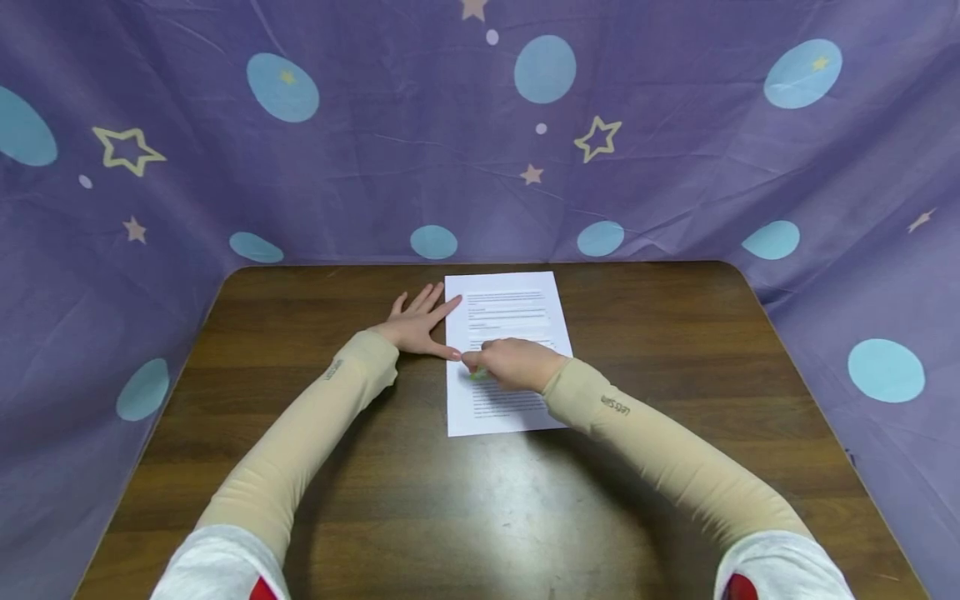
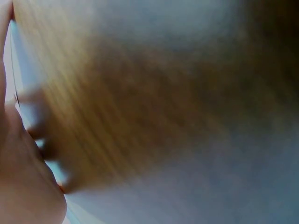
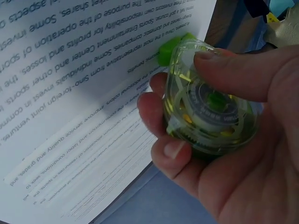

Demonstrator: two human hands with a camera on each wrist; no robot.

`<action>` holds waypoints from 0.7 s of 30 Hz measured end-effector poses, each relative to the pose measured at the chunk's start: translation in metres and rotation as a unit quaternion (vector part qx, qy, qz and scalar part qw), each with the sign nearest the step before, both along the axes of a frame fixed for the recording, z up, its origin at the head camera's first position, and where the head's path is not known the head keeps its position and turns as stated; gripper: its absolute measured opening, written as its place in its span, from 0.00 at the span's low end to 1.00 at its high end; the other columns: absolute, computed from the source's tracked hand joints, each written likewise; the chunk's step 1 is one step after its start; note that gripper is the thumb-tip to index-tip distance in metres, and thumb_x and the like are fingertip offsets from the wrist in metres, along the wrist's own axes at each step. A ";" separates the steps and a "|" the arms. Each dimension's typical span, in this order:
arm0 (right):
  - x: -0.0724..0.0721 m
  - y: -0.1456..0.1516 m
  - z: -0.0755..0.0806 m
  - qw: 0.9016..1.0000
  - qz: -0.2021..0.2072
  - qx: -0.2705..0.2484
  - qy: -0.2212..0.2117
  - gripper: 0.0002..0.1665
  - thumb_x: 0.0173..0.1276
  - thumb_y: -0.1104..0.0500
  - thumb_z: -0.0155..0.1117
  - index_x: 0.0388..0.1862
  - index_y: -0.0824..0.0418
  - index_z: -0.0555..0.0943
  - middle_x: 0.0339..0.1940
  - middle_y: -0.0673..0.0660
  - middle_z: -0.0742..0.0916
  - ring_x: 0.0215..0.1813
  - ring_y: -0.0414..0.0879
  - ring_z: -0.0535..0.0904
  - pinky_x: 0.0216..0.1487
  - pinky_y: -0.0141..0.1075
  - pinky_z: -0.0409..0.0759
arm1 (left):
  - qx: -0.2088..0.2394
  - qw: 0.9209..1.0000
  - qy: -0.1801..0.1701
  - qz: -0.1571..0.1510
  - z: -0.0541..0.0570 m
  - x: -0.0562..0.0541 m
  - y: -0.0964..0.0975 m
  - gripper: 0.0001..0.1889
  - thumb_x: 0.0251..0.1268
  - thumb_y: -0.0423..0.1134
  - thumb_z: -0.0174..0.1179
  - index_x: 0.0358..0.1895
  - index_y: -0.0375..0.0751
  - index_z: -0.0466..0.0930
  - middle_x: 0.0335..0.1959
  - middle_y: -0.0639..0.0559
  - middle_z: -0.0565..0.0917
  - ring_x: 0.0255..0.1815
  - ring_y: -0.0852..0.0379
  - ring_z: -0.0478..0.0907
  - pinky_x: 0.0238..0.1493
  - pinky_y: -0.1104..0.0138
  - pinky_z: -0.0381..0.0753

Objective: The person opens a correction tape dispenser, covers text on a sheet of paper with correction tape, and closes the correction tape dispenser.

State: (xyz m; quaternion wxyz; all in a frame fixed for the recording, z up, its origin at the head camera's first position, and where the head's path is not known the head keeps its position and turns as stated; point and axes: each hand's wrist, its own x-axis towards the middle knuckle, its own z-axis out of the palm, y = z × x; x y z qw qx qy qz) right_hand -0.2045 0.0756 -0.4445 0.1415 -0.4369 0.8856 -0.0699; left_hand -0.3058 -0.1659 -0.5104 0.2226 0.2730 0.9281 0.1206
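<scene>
A printed sheet of paper (image 1: 506,412) lies on the wooden table, its lines of text running across it. My right hand (image 1: 519,364) grips a correction tape dispenser (image 3: 210,105) between thumb and fingers; its clear case shows a spool inside, and its green tip (image 3: 169,50) is right at the printed lines. In the head view the hand hides most of the dispenser. My left hand (image 1: 420,327) is spread at the sheet's left edge, with thumb and forefinger reaching onto the paper. The left wrist view catches only part of that hand, at its left border.
The brown wooden table (image 1: 645,517) extends around the sheet on all sides. Behind it and at both sides hangs a purple curtain (image 1: 360,167) with stars and blue ovals. Pale bands run along some lines of the text.
</scene>
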 end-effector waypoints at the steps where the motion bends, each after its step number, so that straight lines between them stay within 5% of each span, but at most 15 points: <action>1: 0.000 0.000 0.000 1.000 -0.003 0.000 -0.001 0.24 0.64 0.76 0.69 0.56 0.57 0.82 0.46 0.59 0.89 0.41 0.49 0.86 0.46 0.42 0.85 | 0.002 1.000 -0.001 0.000 0.000 0.000 0.000 0.69 0.45 0.88 0.57 0.86 0.65 0.32 0.85 0.48 0.21 0.85 0.46 0.20 0.76 0.36 0.22; 21: 0.002 0.020 0.001 0.999 -0.033 0.012 0.002 0.19 0.64 0.77 0.64 0.47 0.58 0.81 0.41 0.60 0.90 0.37 0.49 0.84 0.41 0.43 0.82 | -0.002 1.000 0.002 0.010 0.002 0.004 0.001 0.67 0.48 0.85 0.60 0.86 0.66 0.32 0.85 0.49 0.21 0.85 0.48 0.19 0.77 0.37 0.21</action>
